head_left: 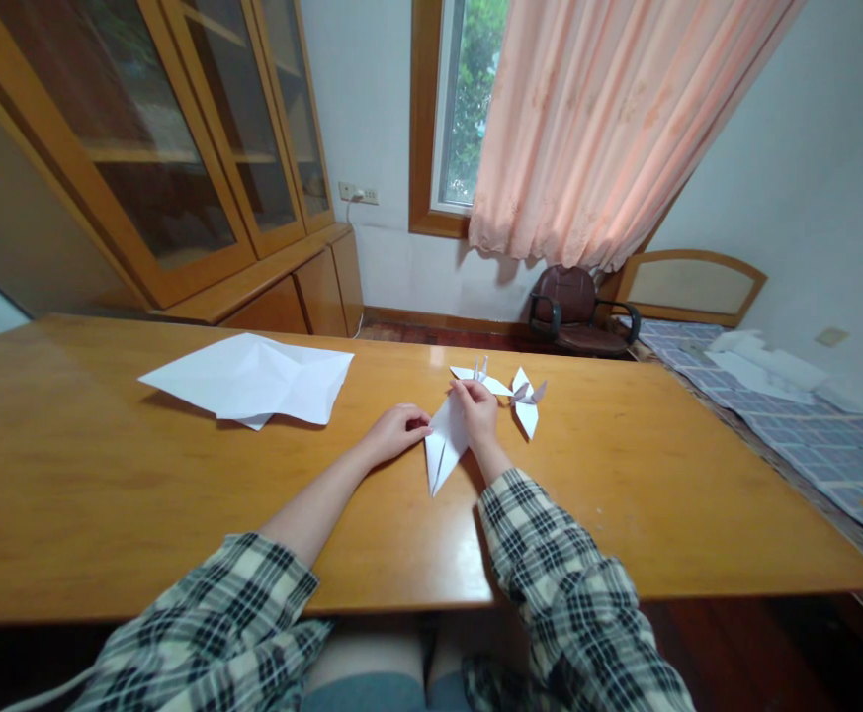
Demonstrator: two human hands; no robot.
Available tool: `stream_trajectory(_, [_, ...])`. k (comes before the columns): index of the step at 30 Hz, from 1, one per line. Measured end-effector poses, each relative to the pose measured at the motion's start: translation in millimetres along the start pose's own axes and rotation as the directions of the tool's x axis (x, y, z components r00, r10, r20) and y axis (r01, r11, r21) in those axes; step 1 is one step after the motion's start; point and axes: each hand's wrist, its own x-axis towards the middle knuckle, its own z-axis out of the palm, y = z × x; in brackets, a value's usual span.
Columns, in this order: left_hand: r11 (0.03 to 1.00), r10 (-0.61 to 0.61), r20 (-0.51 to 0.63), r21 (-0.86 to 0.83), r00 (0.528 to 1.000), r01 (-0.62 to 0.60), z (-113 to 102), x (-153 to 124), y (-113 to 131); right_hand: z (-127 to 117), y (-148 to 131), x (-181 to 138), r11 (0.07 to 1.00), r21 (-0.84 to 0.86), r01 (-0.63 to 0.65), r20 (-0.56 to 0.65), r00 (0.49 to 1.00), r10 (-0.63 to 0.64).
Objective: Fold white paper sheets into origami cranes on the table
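A half-folded white paper piece (442,445), long and pointed, lies on the wooden table (105,494) in front of me. My right hand (479,413) pinches its upper edge with curled fingers. My left hand (397,431) rests on the table with its fingertips pressed against the paper's left side. Just beyond my right hand stand two finished white paper cranes (526,398).
A large creased white sheet (253,381) lies at the table's far left. Behind the table are a wooden glass-door cabinet (179,168), a dark office chair (571,311) under a pink curtain (601,129), and a bed (809,425) at the right.
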Motion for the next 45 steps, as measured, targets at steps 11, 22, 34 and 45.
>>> stream_trajectory(11, [0.957,-0.12,-0.007,-0.268,0.993,0.114,3,0,-3,-2,1,3,1.0,-0.02,-0.004,-0.101,0.995,0.002])
stream_trajectory(22, [0.943,-0.135,-0.001,-0.307,0.991,0.128,4,1,4,-3,3,3,0.999,-0.034,0.007,-0.142,0.99,-0.012])
stream_trajectory(34, [0.952,-0.169,-0.013,-0.26,0.986,0.16,5,-1,9,-5,9,5,0.999,-0.05,-0.006,-0.136,0.991,-0.001])
stream_trajectory(45, [0.93,-0.183,-0.017,-0.326,0.983,0.167,7,1,9,-6,6,4,0.999,-0.037,-0.021,-0.165,0.986,0.015])
